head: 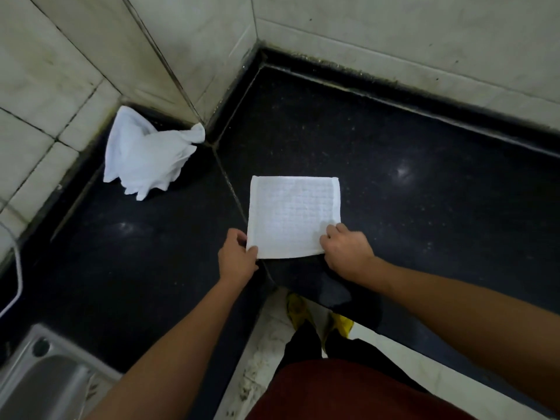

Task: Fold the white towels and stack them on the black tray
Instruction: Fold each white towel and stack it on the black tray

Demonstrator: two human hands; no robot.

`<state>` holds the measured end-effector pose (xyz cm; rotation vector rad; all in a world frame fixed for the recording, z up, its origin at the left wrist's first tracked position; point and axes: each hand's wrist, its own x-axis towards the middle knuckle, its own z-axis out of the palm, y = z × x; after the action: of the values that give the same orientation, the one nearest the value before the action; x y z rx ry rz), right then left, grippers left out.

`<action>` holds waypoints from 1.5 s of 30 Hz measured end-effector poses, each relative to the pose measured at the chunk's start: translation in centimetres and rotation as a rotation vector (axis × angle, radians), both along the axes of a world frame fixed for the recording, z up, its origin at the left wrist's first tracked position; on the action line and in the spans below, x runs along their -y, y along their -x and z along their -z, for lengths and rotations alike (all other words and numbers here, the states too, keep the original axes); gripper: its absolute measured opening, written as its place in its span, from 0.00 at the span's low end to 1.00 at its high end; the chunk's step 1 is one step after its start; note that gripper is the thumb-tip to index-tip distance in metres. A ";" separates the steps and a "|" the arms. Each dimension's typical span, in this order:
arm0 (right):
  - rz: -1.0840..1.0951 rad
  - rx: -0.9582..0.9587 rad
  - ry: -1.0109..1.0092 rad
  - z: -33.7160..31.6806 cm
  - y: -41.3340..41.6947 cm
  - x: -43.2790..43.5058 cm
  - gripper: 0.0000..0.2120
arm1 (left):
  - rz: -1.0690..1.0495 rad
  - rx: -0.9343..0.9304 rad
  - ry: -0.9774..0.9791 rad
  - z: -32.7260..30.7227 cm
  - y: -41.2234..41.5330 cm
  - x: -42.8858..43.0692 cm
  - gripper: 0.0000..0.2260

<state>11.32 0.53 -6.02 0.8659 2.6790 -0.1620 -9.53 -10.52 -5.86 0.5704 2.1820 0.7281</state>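
Observation:
A white waffle-textured towel (pixel 292 215) lies folded into a neat square on the black counter (pixel 409 140), near its front edge. My left hand (pixel 238 257) pinches the towel's near left corner. My right hand (pixel 345 248) grips the near right corner, fingers curled over the edge. A heap of crumpled white towels (pixel 145 156) sits at the back left, against the tiled wall corner. No black tray is in view.
Tiled walls (pixel 394 34) close the counter at the back and left. A steel sink (pixel 45 380) is at the lower left, with a white cord (pixel 18 268) hanging along the left wall. Below the counter edge are floor tiles and yellow shoes (pixel 341 324).

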 end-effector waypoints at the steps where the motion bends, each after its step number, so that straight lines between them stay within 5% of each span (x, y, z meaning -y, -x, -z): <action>1: -0.002 -0.026 -0.004 0.0 -0.7 0.0 0.11 | 0.011 0.021 0.002 0.0 -0.7 0.6 0.06; 8: -0.005 -0.113 0.010 0.3 -4.9 1.3 0.13 | 0.234 0.122 0.137 0.2 -3.4 4.3 0.08; 11: -0.051 -0.155 -0.046 0.5 -6.4 1.8 0.14 | 0.433 0.013 0.200 0.0 -3.8 5.2 0.14; 19: -0.070 -0.338 0.035 0.5 -8.3 1.6 0.06 | 0.732 -0.291 0.156 -1.0 -3.0 5.4 0.05; 30: 0.764 -0.437 0.581 -1.5 -2.9 -5.4 0.07 | 0.154 -0.075 0.016 -1.3 3.5 -2.4 0.08; 40: 0.966 -0.224 0.429 0.7 -0.4 -8.2 0.11 | 0.245 -0.126 0.133 2.2 4.7 -8.1 0.05; 45: 0.889 -0.089 0.301 0.6 0.0 -8.1 0.12 | 0.374 -0.253 0.267 3.0 4.5 -8.1 0.11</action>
<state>11.30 8.66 -6.62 1.8855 2.0549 -0.7823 -14.02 -2.40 -8.87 0.9344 2.2588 0.1689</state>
